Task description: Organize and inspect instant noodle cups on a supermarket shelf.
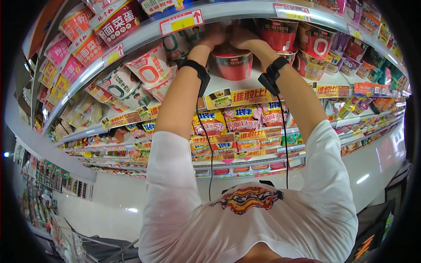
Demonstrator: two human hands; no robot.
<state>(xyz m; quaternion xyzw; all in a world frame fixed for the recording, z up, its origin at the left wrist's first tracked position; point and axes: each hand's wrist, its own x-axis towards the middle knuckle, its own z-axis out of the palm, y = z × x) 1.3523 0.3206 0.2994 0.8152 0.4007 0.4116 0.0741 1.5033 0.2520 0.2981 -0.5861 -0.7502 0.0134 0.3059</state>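
Observation:
Both my arms reach into a supermarket shelf beneath the upper shelf's edge. My left hand (213, 36) is beside white-and-green instant noodle tubs (176, 44). Opposite it, my right hand (242, 37) is close to a stack of red-and-black noodle tubs (278, 34). A single red noodle tub (233, 64) stands upright on the shelf just below and in front of the hands. Shadow and the upper shelf hide my fingers, and whether they hold anything cannot be made out. Black wrist devices with cables hang at both wrists.
Overhead runs the upper shelf's price rail (243, 14). Tilted white-and-red noodle tubs (148, 69) crowd the left, and more tubs (314, 39) the right. Bagged noodles (243, 118) fill the lower shelf. Two black cables (286, 144) dangle before my chest.

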